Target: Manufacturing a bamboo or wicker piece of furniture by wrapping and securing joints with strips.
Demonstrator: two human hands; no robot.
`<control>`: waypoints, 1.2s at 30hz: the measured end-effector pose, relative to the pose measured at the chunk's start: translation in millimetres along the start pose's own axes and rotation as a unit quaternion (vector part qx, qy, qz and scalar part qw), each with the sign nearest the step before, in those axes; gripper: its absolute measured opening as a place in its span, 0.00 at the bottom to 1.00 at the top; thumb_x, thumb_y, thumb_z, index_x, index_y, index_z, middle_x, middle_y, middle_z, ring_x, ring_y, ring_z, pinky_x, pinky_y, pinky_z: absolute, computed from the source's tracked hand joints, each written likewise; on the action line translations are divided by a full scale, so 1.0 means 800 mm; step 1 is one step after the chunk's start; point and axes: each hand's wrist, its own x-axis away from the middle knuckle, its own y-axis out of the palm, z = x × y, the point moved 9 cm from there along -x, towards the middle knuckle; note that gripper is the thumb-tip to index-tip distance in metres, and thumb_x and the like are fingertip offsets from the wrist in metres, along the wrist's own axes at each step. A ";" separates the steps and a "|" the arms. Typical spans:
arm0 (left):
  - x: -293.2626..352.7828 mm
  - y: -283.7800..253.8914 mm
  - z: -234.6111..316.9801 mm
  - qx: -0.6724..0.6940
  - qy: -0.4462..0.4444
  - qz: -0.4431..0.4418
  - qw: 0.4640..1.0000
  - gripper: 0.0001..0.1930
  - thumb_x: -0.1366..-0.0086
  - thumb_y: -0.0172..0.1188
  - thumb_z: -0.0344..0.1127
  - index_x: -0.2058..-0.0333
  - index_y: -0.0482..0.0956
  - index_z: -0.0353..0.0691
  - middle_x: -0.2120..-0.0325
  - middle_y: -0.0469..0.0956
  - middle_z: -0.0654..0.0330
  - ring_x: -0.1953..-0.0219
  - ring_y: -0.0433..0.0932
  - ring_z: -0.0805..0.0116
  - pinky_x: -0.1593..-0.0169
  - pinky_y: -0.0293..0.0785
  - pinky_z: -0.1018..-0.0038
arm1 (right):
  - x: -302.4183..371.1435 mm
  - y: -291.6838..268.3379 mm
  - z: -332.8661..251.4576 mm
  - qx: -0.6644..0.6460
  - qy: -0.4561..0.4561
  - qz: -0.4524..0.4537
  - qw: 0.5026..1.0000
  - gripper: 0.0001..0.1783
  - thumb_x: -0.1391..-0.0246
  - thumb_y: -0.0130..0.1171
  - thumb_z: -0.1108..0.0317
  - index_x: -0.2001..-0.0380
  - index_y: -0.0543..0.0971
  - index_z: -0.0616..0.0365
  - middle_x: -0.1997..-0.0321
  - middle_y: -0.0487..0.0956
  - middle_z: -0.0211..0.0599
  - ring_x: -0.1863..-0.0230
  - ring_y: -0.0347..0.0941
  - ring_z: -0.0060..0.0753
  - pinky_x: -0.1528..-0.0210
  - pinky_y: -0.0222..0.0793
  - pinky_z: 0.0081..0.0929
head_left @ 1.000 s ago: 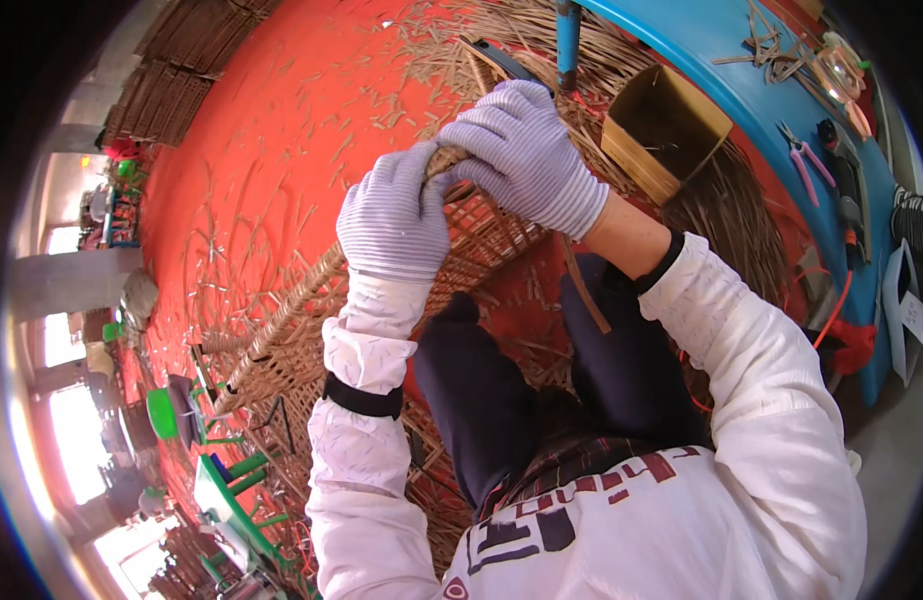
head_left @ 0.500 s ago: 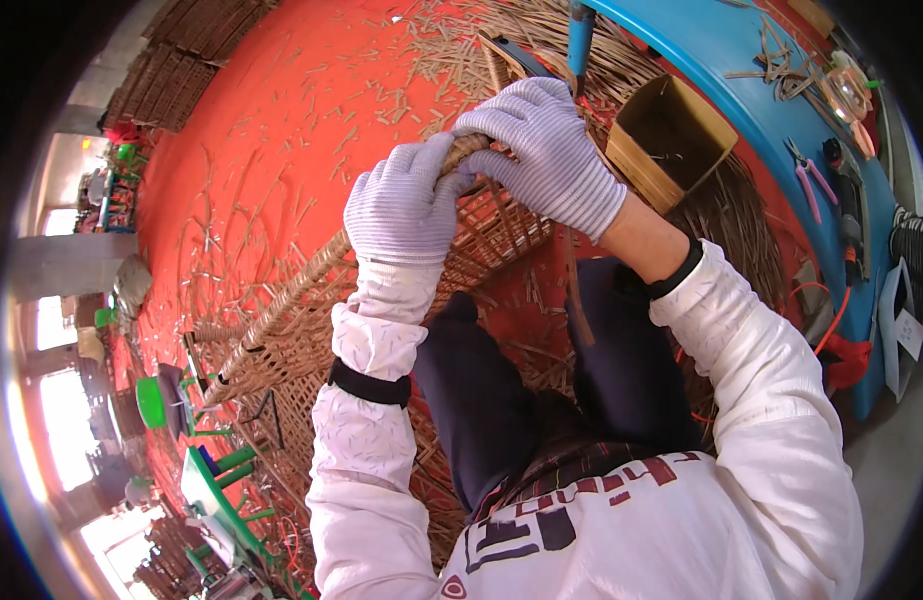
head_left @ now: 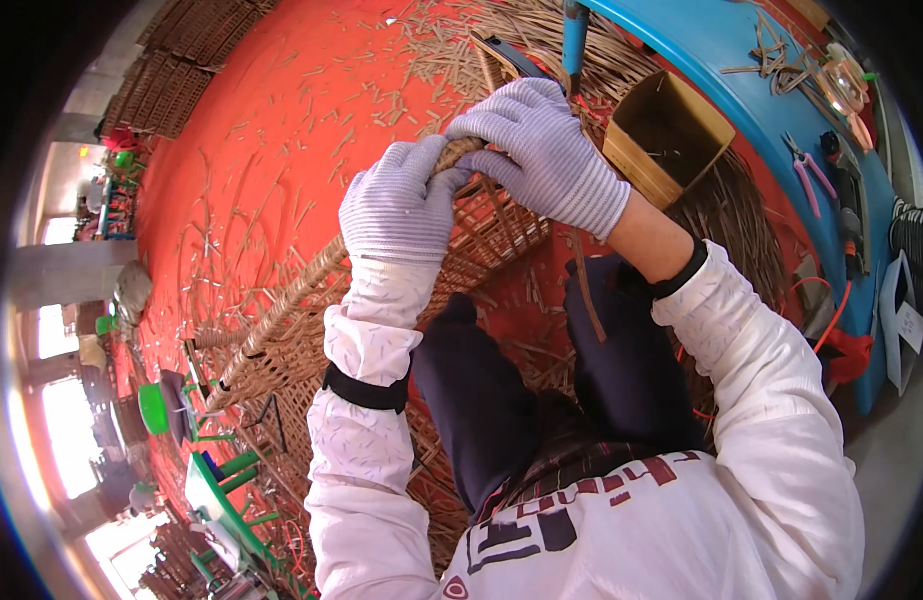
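Floor (head_left: 281, 110) is seen around the basket (head_left: 299, 345), whose rim (head_left: 458, 153) is gripped by left hand (head_left: 396, 208) and right hand (head_left: 543, 150), seemingly for steadiness.

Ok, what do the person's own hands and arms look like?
The left hand and right hand wear pale lilac gloves with fine stripes. Both sleeves are white, lightly flecked toward the wrists. A black band circles the left one; another edges the right one's end.
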 end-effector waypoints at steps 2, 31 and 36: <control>0.000 -0.002 -0.001 0.003 -0.003 0.002 1.000 0.16 0.46 0.70 0.40 0.58 0.83 0.46 0.69 0.80 0.60 0.68 0.79 0.55 0.63 0.74 0.64 | 0.000 -0.002 -0.001 0.000 -0.011 0.001 1.000 0.15 0.49 0.65 0.62 0.57 0.80 0.48 0.59 0.81 0.29 0.51 0.74 0.38 0.39 0.61 0.45; -0.009 0.007 -0.009 0.003 -0.014 -0.007 1.000 0.15 0.43 0.68 0.39 0.57 0.85 0.47 0.71 0.80 0.61 0.71 0.81 0.60 0.67 0.75 0.67 | 0.098 0.067 -0.022 -0.398 0.379 0.060 0.833 0.31 0.40 0.59 0.75 0.33 0.67 0.55 0.54 0.77 0.32 0.60 0.74 0.20 0.56 0.71 0.20; -0.009 0.008 -0.011 -0.003 -0.007 -0.006 1.000 0.14 0.43 0.67 0.39 0.57 0.84 0.46 0.70 0.80 0.60 0.71 0.81 0.59 0.67 0.75 0.66 | 0.096 0.066 -0.023 -0.379 0.365 0.064 0.848 0.33 0.42 0.60 0.72 0.34 0.67 0.55 0.57 0.74 0.37 0.65 0.71 0.26 0.60 0.72 0.24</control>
